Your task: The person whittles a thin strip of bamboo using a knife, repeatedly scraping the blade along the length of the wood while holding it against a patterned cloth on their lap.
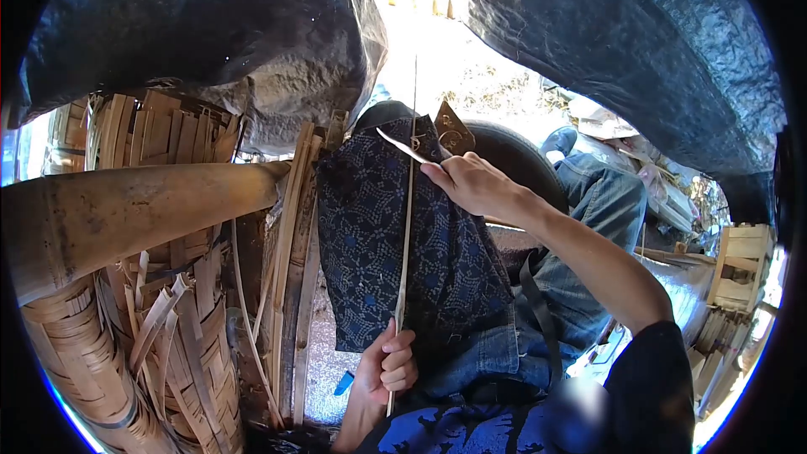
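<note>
A long, thin bamboo strip (405, 261) runs lengthwise over the dark blue patterned cloth (361, 244) draped across my lap. Its lower end is wrapped in the closed fingers of my left hand (387, 366), low in the view by my body. Higher up, my right hand (475, 185) grips a knife (398, 144), whose handle is hidden inside the fist. The curved, pale blade points up and left and crosses the strip near the cloth's far edge. Past the blade, the strip narrows and reaches up toward the bright ground.
A thick bamboo pole (151, 214) juts in from the left. Woven bamboo baskets (84, 361) and upright split bamboo slats (294, 286) stand beside my left side. Dark plastic sheets (622, 42) hang overhead. A wooden crate (740, 265) is at far right.
</note>
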Demonstrator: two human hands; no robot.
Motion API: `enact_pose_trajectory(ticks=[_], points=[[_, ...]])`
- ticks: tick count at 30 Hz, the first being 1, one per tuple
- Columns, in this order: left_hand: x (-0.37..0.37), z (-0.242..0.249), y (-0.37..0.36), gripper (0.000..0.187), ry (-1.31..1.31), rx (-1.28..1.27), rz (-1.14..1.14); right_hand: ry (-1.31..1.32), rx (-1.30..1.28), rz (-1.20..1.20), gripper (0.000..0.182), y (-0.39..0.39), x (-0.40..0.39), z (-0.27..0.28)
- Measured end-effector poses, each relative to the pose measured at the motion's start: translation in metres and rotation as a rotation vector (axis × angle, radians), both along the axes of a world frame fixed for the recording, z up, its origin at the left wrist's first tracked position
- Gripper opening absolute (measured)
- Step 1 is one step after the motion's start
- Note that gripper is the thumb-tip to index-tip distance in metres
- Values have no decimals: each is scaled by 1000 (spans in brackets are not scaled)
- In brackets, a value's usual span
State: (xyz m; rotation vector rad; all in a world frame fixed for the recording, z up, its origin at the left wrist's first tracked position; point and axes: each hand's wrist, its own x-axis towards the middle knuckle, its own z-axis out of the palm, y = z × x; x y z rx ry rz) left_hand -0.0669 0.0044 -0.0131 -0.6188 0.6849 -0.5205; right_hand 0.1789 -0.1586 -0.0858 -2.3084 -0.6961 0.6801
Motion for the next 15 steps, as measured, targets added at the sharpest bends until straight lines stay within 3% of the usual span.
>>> enact_pose_trajectory(ticks=[2, 4, 6, 8, 9, 15], points=[[1, -1, 1, 38, 21, 52, -7, -4, -2, 16, 59, 0, 2, 1], [1, -7, 2, 40, -42, 47, -22, 268, -52, -79, 59, 2, -4, 20], [3, -5, 3, 43, -84, 46, -33, 283, -62, -71, 59, 0, -21, 32], [17, 8, 2, 48, -150, 444, -320, 235, 82, -51, 54, -9, -38, 32], [22, 14, -3, 53, -116, 527, -390, 239, 80, -45, 54, -11, -41, 33], [18, 13, -4, 54, -180, 713, -530, 331, 3, -51, 56, -15, -44, 38]])
